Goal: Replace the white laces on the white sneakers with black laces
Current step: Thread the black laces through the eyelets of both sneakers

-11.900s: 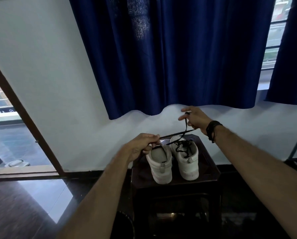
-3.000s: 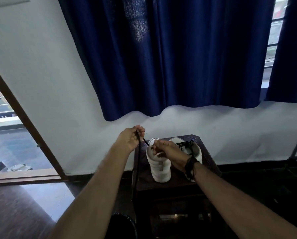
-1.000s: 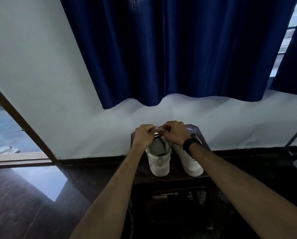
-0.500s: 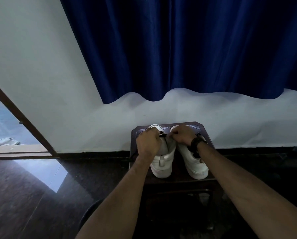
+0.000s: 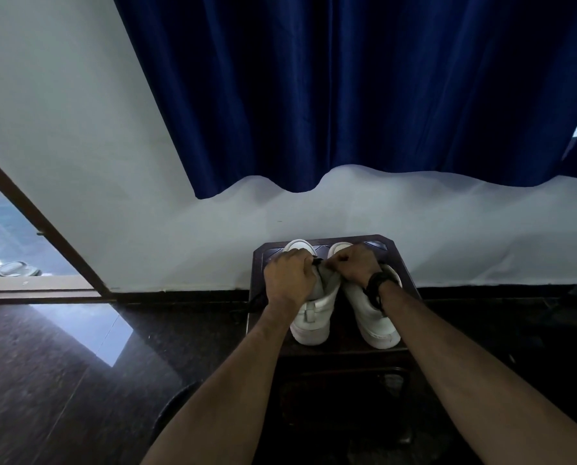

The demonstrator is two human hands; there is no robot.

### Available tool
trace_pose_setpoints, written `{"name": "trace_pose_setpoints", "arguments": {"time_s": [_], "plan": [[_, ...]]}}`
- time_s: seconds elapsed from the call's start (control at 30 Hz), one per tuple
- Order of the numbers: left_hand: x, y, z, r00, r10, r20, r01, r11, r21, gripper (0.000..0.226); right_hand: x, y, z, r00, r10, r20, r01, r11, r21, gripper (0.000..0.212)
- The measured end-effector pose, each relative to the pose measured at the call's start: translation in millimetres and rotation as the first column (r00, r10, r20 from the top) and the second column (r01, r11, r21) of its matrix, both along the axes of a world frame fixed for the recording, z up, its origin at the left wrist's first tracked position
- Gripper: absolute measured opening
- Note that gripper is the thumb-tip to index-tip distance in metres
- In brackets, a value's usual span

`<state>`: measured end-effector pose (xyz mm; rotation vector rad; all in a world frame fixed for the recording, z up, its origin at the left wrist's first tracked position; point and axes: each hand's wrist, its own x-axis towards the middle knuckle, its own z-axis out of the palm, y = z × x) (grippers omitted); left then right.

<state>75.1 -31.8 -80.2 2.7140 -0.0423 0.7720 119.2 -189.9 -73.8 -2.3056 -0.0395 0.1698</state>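
A dark blue curtain (image 5: 364, 95) hung across the upper part of the view, its wavy hem ending above a pale wall (image 5: 79, 129). Below it a small dark wooden table (image 5: 404, 260) stood against the wall on a glossy dark floor (image 5: 45, 380).

On the tabletop two white sneakers sat side by side, heels toward the near edge and toes toward the far edge by the wall. The left sneaker (image 5: 314, 317) showed a plain white heel with a small pull tab and a grey lining at its collar; the right sneaker (image 5: 371, 317) lay just beside it, angled a little outward.

Both hands met over the left sneaker's opening. The left hand (image 5: 288, 280) was curled, knuckles up, on the collar's left side, and the right hand (image 5: 354, 266), with a black band (image 5: 379, 283) at the wrist, was curled opposite it. Between their fingertips a short bit of black lace (image 5: 318, 262) showed — each hand pinched it, close above the tongue. The rest of the lace was hidden under the hands, so how far it ran through the eyelets could not be told.

A dark strand (image 5: 255, 300) hung off the table's left edge.
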Motion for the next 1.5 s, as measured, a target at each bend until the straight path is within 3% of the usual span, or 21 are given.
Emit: {"name": "trace_pose_setpoints", "arguments": {"time_s": [0.17,0.33,0.53,0.63,0.93,1.17,1.33,1.5], "plan": [[0,-1,-1,1.000,-0.007,0.029,0.007,1.000,0.004,0.027,0,9,0,0.999,-0.023,0.037,0.028,0.993,-0.117,0.034],[-1,-3,1,1.000,-0.018,0.011,0.017,0.998,0.066,0.020,0,11,2,0.999,-0.014,0.038,0.019,0.990,-0.140,0.037],[4,-4,-3,0.997,-0.012,-0.079,0.024,0.987,0.158,0.023,2,5,-3,0.998,0.065,0.016,-0.062,0.986,-0.155,0.024],[5,-4,-2,0.994,-0.010,-0.107,0.029,0.984,0.176,0.024,1,6,-3,0.999,0.045,0.012,-0.043,0.991,-0.129,0.020],[6,-6,-3,0.987,-0.002,-0.159,0.032,0.982,0.187,0.025,2,11,-4,0.996,-0.081,-0.024,0.078,0.992,-0.103,0.045],[4,-8,0,0.983,0.034,-0.179,0.001,0.981,0.192,0.025,1,8,-8,0.999,-0.050,0.003,0.050,0.996,-0.078,0.045],[1,-9,3,0.981,0.054,-0.187,-0.014,0.977,0.213,0.025,-1,3,-5,0.998,-0.059,0.032,0.059,0.998,0.001,0.028],[3,-7,0,0.985,0.029,-0.170,0.002,0.983,0.182,0.026,-3,2,-6,0.995,-0.068,0.067,0.066,0.997,0.028,0.029]]}}
